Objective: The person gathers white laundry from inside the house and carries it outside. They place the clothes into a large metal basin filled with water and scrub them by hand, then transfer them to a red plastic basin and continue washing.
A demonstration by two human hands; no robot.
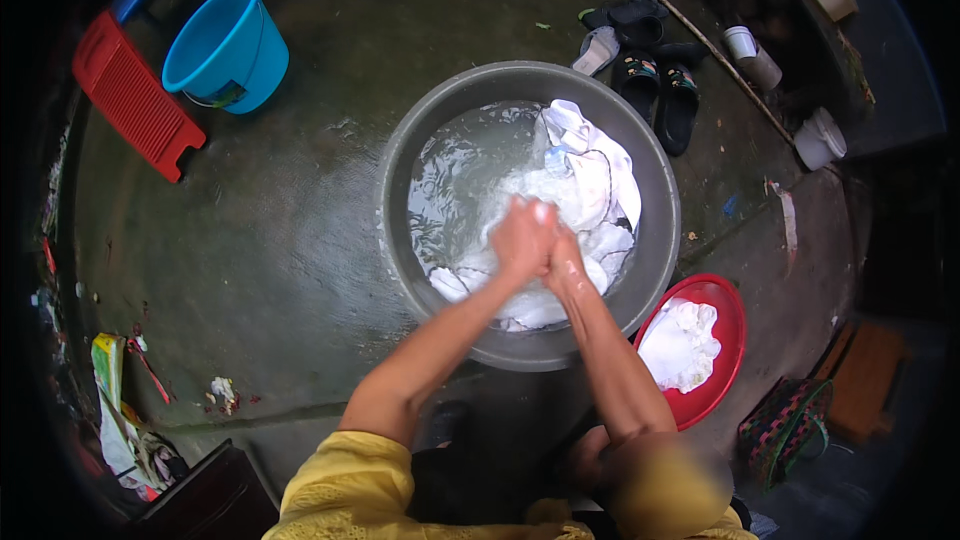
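Observation:
A large round grey plastic tub [529,361] stands on the floor before me, holding water and white wet cloth [596,172] with dark edging. My left hand [523,234] and my right hand [564,253] are pressed together over the tub's middle, at the near side of the cloth. The fingers are blurred and look curled. A bit of white shows at the fingertips, and whether it is cloth or foam I cannot tell. More white cloth [682,345] lies bunched in a red plastic basin [731,337] beside the tub's lower right rim.
A blue bucket [247,52] and a red washboard [139,97] are at the upper left. Sandals [677,109] lie beyond the tub's upper right rim, near a long pole [712,45]. A woven bag [784,427] stands at the lower right. The concrete floor [300,187] looks wet.

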